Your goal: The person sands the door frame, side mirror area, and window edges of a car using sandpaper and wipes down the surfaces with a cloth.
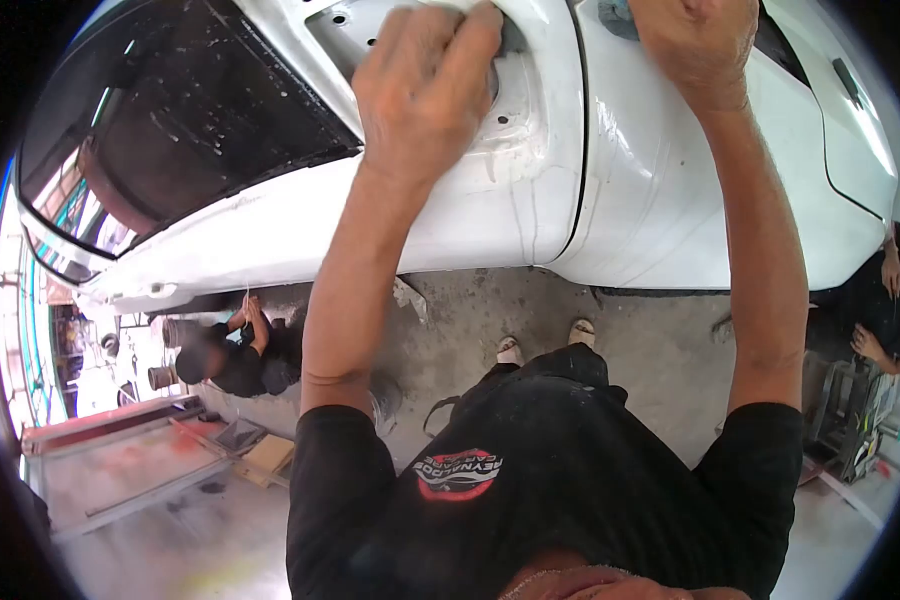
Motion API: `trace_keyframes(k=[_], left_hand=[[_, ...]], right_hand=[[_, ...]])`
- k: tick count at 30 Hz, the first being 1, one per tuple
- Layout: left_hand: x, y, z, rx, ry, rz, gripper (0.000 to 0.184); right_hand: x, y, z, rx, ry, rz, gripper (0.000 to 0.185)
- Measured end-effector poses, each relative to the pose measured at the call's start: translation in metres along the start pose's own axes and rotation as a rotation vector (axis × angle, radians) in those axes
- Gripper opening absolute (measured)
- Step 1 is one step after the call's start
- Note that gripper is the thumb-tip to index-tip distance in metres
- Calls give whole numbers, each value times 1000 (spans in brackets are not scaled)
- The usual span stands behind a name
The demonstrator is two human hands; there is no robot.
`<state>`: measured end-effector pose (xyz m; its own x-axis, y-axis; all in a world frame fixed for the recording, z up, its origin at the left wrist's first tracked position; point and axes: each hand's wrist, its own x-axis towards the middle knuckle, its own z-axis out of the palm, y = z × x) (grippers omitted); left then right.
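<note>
My left hand [425, 85] presses down with bent fingers over a dark grey pad [511, 38] on the white car body [490, 215]. Much of the pad is hidden under the fingers. Beneath that hand lies a recessed panel with small round holes. My right hand [700, 40] is curled against the panel to the right, past a dark gap line, and the top edge of the view cuts it off. A bluish-grey piece [618, 18] shows beside its fingers; whether it is cloth or sponge I cannot make out.
Dark car glass [200, 110] with white specks is on the left. A person in black [235, 355] crouches at lower left, hands together. At the right edge are another person's hands [875, 345] near a dark rack [840, 415]. A framed panel [120, 460] stands lower left.
</note>
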<state>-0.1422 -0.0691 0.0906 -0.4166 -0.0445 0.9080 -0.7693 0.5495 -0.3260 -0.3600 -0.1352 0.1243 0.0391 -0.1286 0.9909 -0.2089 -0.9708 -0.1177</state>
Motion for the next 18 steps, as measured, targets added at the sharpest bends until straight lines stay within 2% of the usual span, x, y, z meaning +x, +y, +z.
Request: trace_keyframes(k=[3, 4, 5, 8, 10, 11, 12, 15, 16, 18], left_hand=[[-1, 9, -12, -63, -19, -322, 8], [-4, -4, -24, 77, 42, -219, 32], [-7, -7, -33, 68, 119, -340, 28], [-33, 12, -85, 201, -70, -583, 20], [-65, 26, -97, 152, -178, -729, 21], [-74, 34, -97, 145, -261, -741, 24], [-83, 35, -92, 145, -275, -659, 25], [-70, 19, -85, 233, -274, -484, 27], [-58, 13, -83, 272, -270, -439, 28], [-51, 0, -78, 287, -212, -398, 29]], right_hand=[[3, -3, -4, -93, -10, -48, 52], [3, -2, -4, -64, 5, -37, 52], [1, 0, -2, -30, 19, -21, 51], [-1, 3, 1, -29, 31, -36, 51], [-2, 1, 4, 71, 59, 0, 50], [-3, 0, 6, 121, 74, 17, 49], [-16, 19, 29, 381, 171, 37, 49], [-9, 8, 12, 191, 134, 36, 50], [-9, 16, 30, 355, 219, 36, 50], [-5, -1, 4, -13, 27, -55, 50]])
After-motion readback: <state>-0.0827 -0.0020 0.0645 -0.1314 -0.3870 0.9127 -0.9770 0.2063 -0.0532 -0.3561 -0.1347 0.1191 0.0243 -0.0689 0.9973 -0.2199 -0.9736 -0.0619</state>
